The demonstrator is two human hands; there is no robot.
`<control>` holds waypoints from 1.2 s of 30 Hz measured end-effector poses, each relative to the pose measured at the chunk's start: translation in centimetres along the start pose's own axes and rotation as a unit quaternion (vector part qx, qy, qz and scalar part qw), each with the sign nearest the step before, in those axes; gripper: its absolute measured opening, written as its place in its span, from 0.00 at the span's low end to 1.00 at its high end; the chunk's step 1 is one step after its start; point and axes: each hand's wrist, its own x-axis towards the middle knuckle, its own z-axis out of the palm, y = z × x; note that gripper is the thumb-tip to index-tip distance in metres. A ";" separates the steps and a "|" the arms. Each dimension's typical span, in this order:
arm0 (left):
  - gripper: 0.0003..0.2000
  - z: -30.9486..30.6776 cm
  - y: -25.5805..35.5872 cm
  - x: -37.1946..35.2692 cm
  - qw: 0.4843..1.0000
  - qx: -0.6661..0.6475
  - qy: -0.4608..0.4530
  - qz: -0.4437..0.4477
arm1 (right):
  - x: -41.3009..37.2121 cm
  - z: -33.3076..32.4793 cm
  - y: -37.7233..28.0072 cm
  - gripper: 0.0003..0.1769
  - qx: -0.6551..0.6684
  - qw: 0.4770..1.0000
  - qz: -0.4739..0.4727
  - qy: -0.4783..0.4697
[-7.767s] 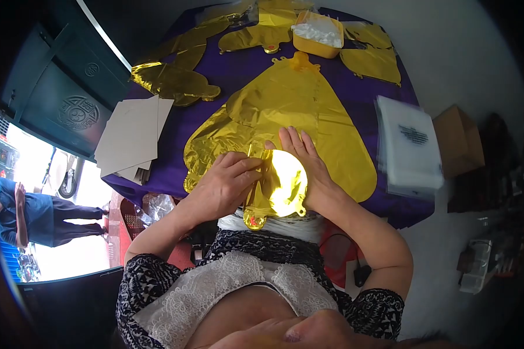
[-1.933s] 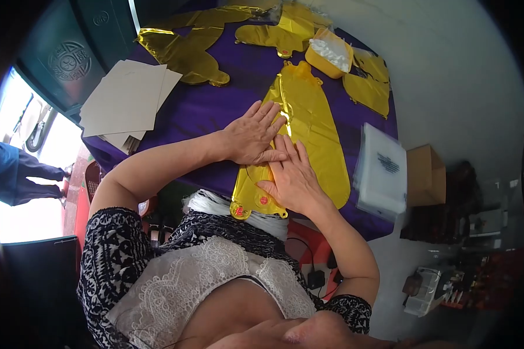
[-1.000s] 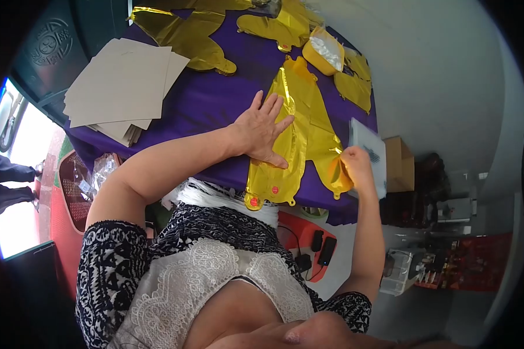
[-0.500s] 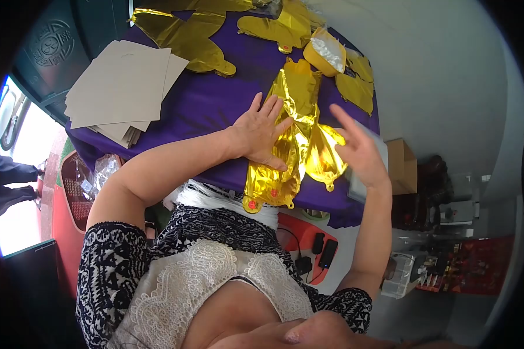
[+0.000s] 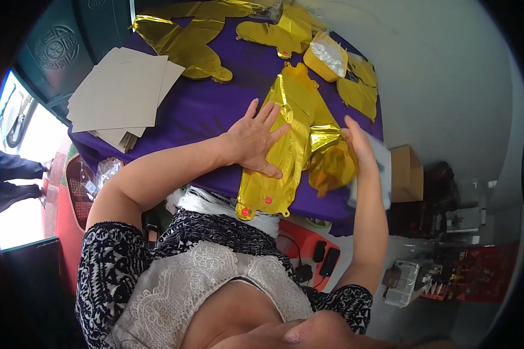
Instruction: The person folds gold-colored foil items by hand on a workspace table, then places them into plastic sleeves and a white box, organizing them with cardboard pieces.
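Observation:
A flat gold foil balloon (image 5: pixel 279 183) with red dots near its lower end lies on the purple cloth in front of me. My left hand (image 5: pixel 255 141) rests on its left side, palm down and fingers spread. At the balloon's right-hand lobe is my right hand (image 5: pixel 362 148), seen edge-on. Its thumb and fingers appear closed on the lobe's upper edge, where creases run toward them; part of the fingers is hidden. The lobe itself is raised and slightly blurred.
Stacked pale cardboard sheets (image 5: pixel 119 93) lie at the left of the purple-covered table (image 5: pixel 186 113). More gold foil balloons (image 5: pixel 195 52) lie at the back, near a yellow tub (image 5: pixel 326 58) of white material. A cardboard box (image 5: pixel 406 173) stands right of the table.
My right hand has come down from above the balloon onto its right lobe, which has shifted and spread. The balloon's main part looks flatter. My left hand has stayed in place.

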 end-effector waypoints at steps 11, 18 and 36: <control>0.59 -0.1 0.4 0.2 1.000 0.000 -0.015 -0.010 | 7.2 0.8 -0.7 0.20 -0.370 0.929 0.026 0.005; 0.60 -0.5 0.4 0.3 0.999 -0.002 -0.038 -0.015 | 5.9 2.5 -0.8 0.24 -0.583 0.806 -0.073 0.074; 0.59 -0.4 0.2 0.4 0.998 0.008 -0.053 -0.015 | -4.0 -4.2 0.7 0.07 -0.359 0.930 -0.081 -0.017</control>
